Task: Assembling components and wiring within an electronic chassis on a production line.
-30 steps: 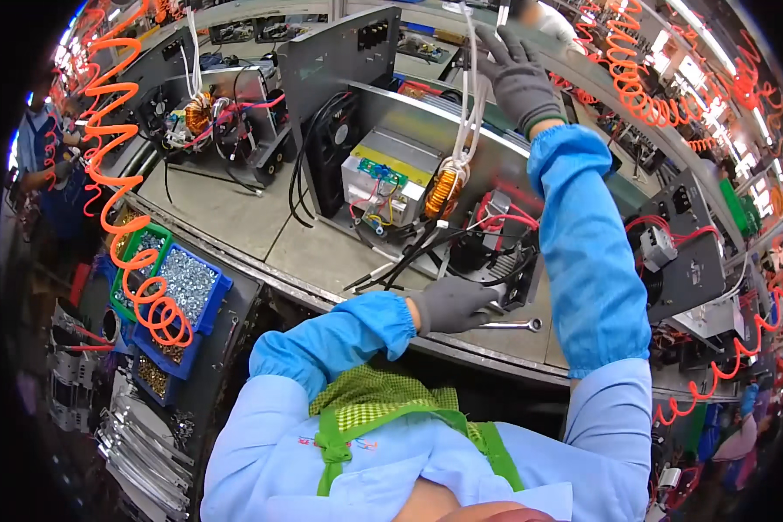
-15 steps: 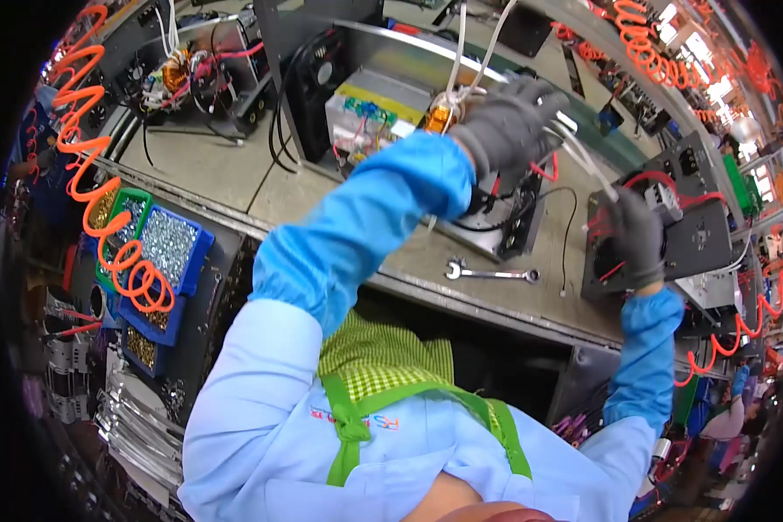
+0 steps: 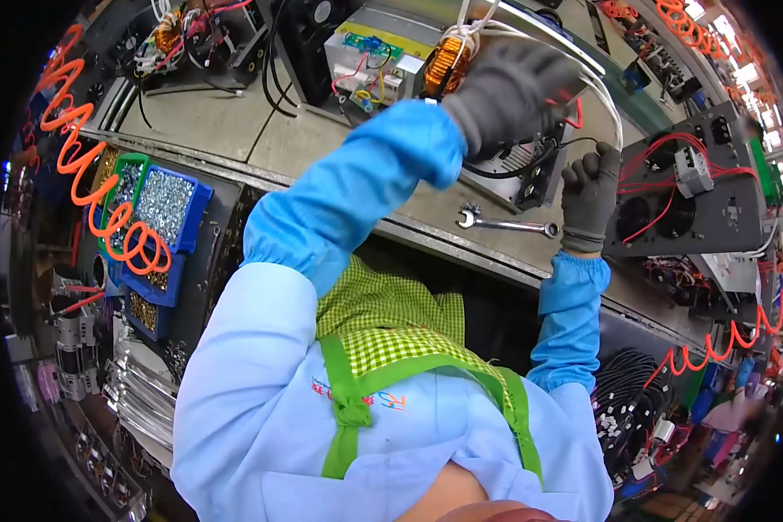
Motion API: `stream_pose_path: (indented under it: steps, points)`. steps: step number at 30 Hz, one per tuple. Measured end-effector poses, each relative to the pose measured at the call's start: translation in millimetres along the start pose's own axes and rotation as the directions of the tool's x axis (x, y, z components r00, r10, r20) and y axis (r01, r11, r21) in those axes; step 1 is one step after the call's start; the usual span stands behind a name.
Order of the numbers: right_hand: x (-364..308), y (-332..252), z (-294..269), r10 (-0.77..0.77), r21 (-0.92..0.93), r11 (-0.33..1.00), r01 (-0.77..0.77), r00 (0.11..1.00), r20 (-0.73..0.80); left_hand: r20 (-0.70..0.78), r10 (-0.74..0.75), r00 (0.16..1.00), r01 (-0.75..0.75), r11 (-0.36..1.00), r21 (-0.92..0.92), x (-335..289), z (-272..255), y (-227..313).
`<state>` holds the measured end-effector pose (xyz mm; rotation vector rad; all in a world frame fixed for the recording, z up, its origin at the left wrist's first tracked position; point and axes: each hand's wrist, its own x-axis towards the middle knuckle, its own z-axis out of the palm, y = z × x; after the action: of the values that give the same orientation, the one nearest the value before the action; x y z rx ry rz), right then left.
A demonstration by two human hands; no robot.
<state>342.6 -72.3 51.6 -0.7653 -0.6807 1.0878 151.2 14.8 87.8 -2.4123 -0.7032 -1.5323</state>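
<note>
My right hand (image 3: 590, 196), in a dark grey glove, is closed on the white cables (image 3: 616, 117). They arch over from a copper-wound coil (image 3: 446, 66) in the open metal chassis. My left hand (image 3: 515, 94), also gloved, is smeared by motion above the chassis, right of the coil and under the arch of cables. Whether its fingers grip anything is not clear. Red wires (image 3: 576, 113) show just beyond it. Below the hands, a combination wrench (image 3: 509, 225) lies on the bench near its front edge.
A dark panel (image 3: 687, 228) with fans and red wires stands right of my right hand. Another part-built unit (image 3: 187, 43) sits at the back left. Bins of screws (image 3: 167, 209) are at the left, under an orange coiled hose (image 3: 78, 143).
My right hand has moved left, away from the dark panel, and the white cables now bend in a wider arch. My left hand stays over the chassis, still blurred.
</note>
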Motion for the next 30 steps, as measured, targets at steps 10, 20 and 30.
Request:
stream_pose_path:
  steps: [10, 20, 30]
  points:
    - [5.3, 3.4, -46.0, -0.116, -0.871, 0.455, 0.187, 0.982, 0.150, 0.801, -0.262, 0.538, 0.432, 0.902, 0.004, -175.2, 23.0, 42.1]
    - [18.7, 39.2, -57.1, 0.043, -0.906, 0.354, 0.230, 0.964, 0.261, 0.772, -0.329, 0.543, 0.514, 0.857, 0.004, -176.4, 29.3, 43.7]
    - [19.8, 49.7, -61.6, -0.101, -0.922, 0.236, 0.306, 0.952, 0.290, 0.480, -0.690, 0.541, 0.839, 0.406, -0.363, -148.5, 96.5, 77.2]
